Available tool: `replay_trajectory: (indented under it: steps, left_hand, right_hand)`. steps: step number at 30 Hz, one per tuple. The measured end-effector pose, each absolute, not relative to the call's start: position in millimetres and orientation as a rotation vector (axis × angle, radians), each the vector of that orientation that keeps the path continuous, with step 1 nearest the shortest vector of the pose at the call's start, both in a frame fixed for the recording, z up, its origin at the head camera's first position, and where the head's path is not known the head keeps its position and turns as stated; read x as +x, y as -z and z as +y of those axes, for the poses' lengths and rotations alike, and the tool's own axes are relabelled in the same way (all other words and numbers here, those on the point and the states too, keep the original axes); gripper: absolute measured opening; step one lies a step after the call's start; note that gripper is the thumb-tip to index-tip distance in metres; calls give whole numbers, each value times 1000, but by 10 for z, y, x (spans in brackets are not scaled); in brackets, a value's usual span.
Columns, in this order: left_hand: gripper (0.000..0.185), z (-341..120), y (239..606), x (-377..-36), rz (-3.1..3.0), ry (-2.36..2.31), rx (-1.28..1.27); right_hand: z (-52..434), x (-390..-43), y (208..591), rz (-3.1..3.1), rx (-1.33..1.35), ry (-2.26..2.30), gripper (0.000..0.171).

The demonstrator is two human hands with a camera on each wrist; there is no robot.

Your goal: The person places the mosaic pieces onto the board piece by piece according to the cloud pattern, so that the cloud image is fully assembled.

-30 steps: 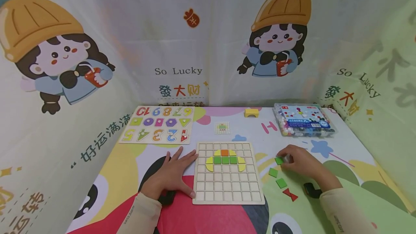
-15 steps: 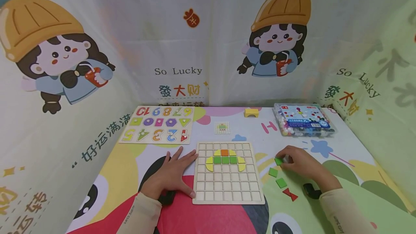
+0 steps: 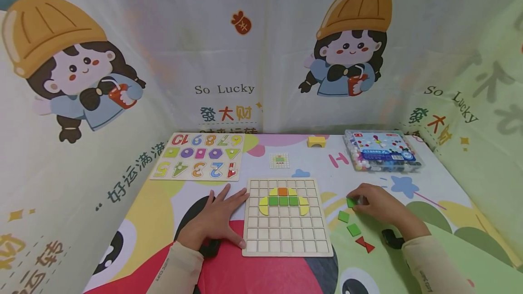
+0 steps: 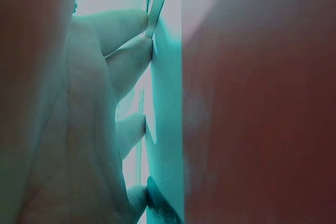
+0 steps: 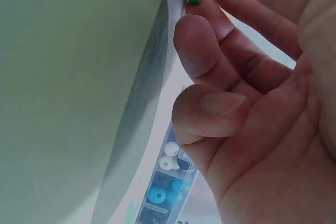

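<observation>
Left hand [image 3: 216, 219], fingers spread, is touching the part-filled grid board [image 3: 284, 234]; right hand [image 3: 377, 205] is pinching a green square [image 3: 349, 202]; loose pieces [image 3: 353, 230], lower right, are seemingly awaiting placement.

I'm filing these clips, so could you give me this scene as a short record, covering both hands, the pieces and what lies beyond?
left hand: touches the left edge of the grid board
right hand: pinches a green tile
set in board: orange square, three green squares, yellow pieces
loose on right: two green squares, two red triangles
beyond: number puzzle, small card, yellow block, box of beads
</observation>
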State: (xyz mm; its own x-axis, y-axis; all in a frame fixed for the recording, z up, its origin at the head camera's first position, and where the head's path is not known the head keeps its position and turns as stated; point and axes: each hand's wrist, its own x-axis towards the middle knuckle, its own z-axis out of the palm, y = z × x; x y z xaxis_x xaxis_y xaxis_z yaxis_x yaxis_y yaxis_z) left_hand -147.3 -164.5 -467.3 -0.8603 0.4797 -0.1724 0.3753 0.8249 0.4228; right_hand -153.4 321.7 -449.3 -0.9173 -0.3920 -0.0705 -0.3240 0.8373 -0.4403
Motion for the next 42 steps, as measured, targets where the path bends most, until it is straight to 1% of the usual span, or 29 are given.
replay_trajectory:
  steps: [6, 15, 22, 28, 33, 39, 42]
  left_hand:
    - [129, -1643, 4672, -1476, 2741, -541, 654]
    - [130, -1642, 4675, -1482, 2739, -557, 644]
    - [131, -1663, 4688, -1489, 2745, -552, 643]
    - [130, -1658, 4680, -1487, 2736, -541, 641]
    - [131, -1646, 4675, -1491, 2735, -548, 645]
    - [129, -1645, 4694, -1498, 2738, -534, 641]
    - [129, -1641, 4692, -1499, 2740, -534, 638]
  right_hand:
    - [3220, -1525, 4489, 2844, -533, 629, 28]
    - [3260, -1495, 4493, 2876, -595, 633, 25]
    - [3138, -1506, 4415, 2908, -629, 671, 25]
    - [2840, -1544, 4337, 2894, -687, 671, 25]
    - [2518, -1571, 4249, 2871, -823, 658, 23]
    - [2017, -1569, 4165, 2857, -871, 545, 22]
    - [1741, -1566, 4148, 2842, -956, 490, 23]
